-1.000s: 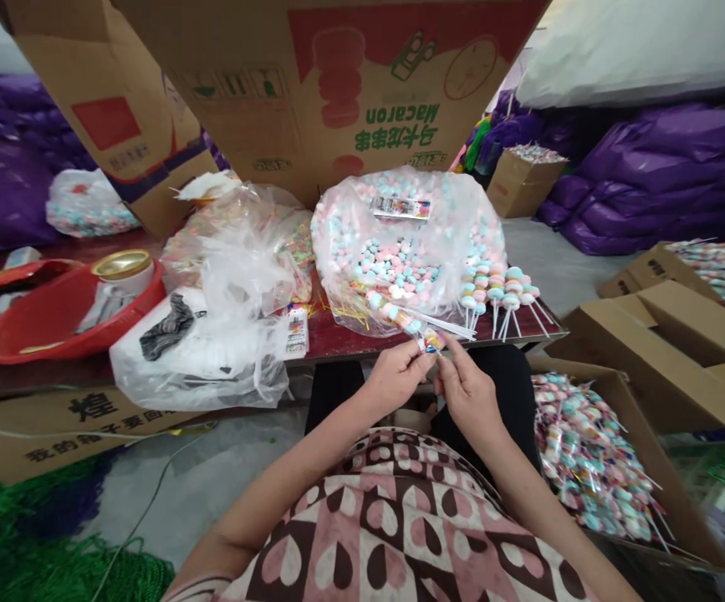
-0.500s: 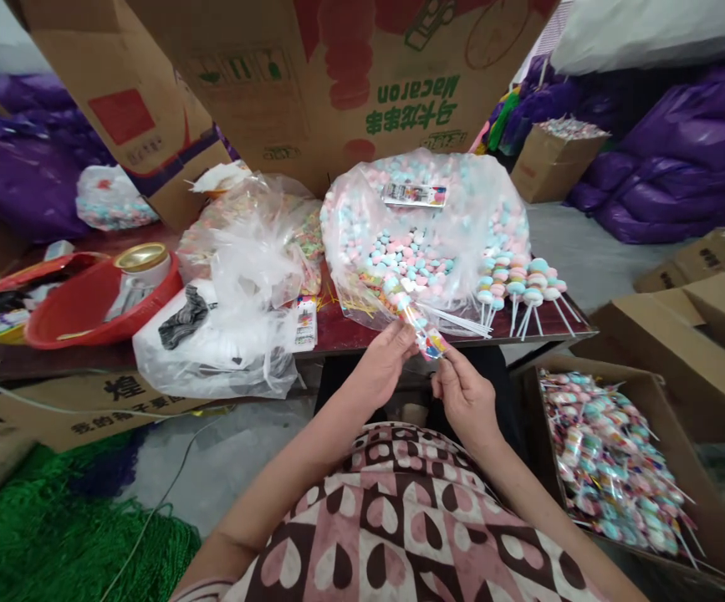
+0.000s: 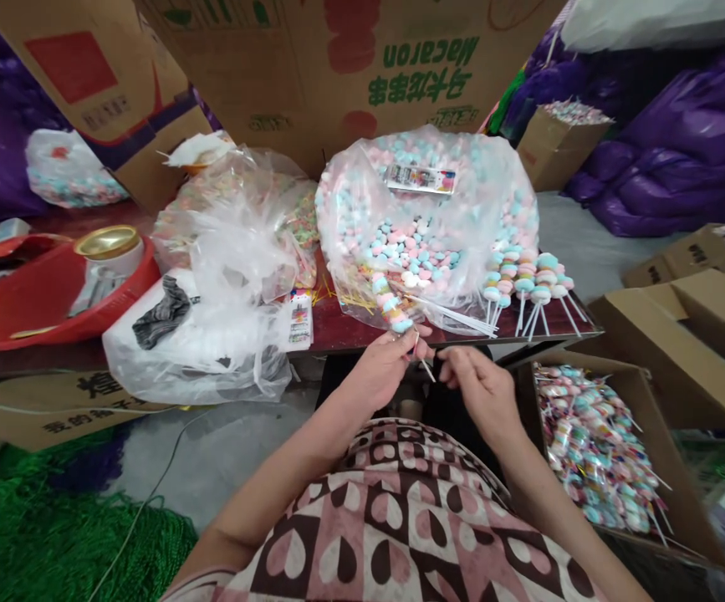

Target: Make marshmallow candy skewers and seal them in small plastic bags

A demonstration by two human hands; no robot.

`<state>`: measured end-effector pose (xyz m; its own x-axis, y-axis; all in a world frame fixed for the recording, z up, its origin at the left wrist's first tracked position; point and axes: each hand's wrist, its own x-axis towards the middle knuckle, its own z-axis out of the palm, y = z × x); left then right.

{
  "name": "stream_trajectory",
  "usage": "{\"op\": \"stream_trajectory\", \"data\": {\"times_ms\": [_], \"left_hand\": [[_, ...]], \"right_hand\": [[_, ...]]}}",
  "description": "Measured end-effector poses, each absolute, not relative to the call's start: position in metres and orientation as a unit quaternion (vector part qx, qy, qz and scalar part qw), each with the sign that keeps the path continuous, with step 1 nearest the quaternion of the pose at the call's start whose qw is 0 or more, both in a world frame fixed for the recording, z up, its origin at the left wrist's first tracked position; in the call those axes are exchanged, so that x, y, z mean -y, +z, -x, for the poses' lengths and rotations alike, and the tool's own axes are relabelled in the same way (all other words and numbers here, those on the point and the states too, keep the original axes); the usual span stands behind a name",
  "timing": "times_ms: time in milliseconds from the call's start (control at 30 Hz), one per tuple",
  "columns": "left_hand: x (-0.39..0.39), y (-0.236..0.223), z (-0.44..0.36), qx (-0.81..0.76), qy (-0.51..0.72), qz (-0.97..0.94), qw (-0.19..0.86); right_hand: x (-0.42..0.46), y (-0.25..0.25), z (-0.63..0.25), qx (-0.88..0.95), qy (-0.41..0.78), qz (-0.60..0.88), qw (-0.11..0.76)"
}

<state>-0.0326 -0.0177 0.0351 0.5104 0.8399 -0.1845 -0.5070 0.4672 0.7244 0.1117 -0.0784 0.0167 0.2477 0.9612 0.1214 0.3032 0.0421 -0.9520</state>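
A marshmallow skewer [image 3: 390,303] in pink, blue and yellow points away from me over the table edge, seemingly in clear wrapping. My left hand [image 3: 382,368] is closed around its lower end, where the white stick [image 3: 426,368] pokes out toward me. Just right of the stick is my right hand [image 3: 478,383], its thumb and fingers pinched together; whatever they hold is too small to make out. Beyond the hands sits a large clear bag [image 3: 500,180] of loose pink and blue marshmallows. Several bare skewers [image 3: 541,276] lie at the table's right end, near white sticks [image 3: 462,318].
Below right, a carton [image 3: 669,443] holds many wrapped skewers. On the left stand a red basin [image 3: 17,313] with a gold-lidded jar [image 3: 108,251] and white plastic bags [image 3: 230,309]. Printed cards [image 3: 300,322] lie by the table edge. A big cardboard box [image 3: 287,75] rises behind.
The colourful card at the skewer's lower end is now mostly hidden by my left hand, and the stick shows. My right hand has moved slightly right and down, apart from the skewer.
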Motion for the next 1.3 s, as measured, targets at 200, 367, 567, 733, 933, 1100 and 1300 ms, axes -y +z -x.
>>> {"op": "stream_trajectory", "data": {"times_ms": [200,367,567,733,933,1100,1300], "left_hand": [[0.029,0.027,0.031,-0.153,0.234,-0.289,0.916],[0.029,0.021,0.038,-0.209,0.247,-0.403,0.856],[0.017,0.011,0.06,-0.432,0.374,-0.608,0.551],[0.014,0.001,0.08,-0.331,0.336,-0.551,0.688],[0.009,-0.004,0.118,-0.468,0.433,-0.566,0.523],[-0.005,-0.012,0.152,-0.414,0.572,-0.384,0.595],[-0.014,-0.016,0.167,-0.39,0.626,-0.272,0.618]], "right_hand": [[0.055,0.04,-0.113,0.392,0.61,0.464,0.509],[0.041,0.041,-0.085,0.352,0.625,0.435,0.544],[0.031,0.03,-0.061,0.389,0.467,0.502,0.615],[0.022,0.031,-0.057,0.427,0.569,0.484,0.51],[-0.009,0.029,-0.022,0.476,0.541,0.492,0.488],[-0.06,0.032,0.013,0.643,0.49,0.436,0.395],[-0.108,0.021,0.018,0.881,0.154,0.433,0.115]]}}
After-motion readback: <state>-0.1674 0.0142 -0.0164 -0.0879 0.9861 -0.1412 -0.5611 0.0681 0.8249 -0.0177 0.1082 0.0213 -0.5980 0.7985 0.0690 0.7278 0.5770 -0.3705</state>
